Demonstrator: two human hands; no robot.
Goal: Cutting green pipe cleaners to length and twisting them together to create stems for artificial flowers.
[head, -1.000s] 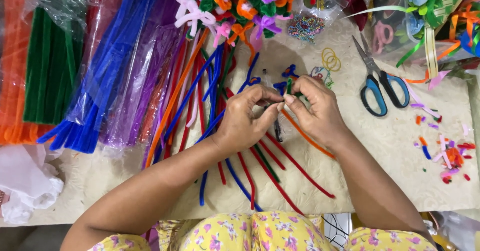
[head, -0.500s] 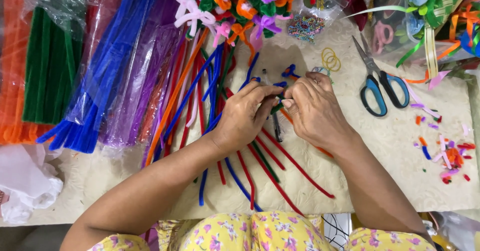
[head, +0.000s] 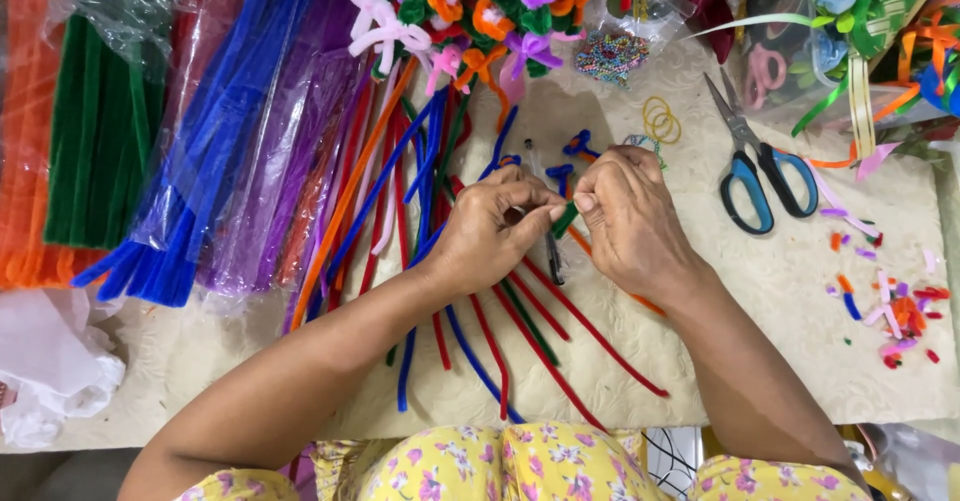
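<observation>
My left hand [head: 495, 229] and my right hand [head: 630, 223] meet over the middle of the cream table [head: 780, 281]. Between their fingertips both pinch a short green pipe cleaner piece [head: 564, 219], with a thin dark stick [head: 551, 256] hanging just below it. Loose red, blue and green pipe cleaners [head: 530, 331] lie fanned out under my hands. Small blue twisted pieces [head: 575, 146] sit just beyond my fingers.
Bagged bundles of blue [head: 200, 161], green [head: 95, 121] and orange [head: 25, 131] pipe cleaners fill the left. Blue-handled scissors [head: 760, 176] lie at the right, yellow rubber bands [head: 660, 121] beside them. Pipe cleaner flowers [head: 490, 1] stand at the back. Coloured scraps [head: 895, 306] litter the far right.
Both hands have shifted slightly and drawn closer together at the fingertips, turning the small green piece between them. Nothing else on the table has moved.
</observation>
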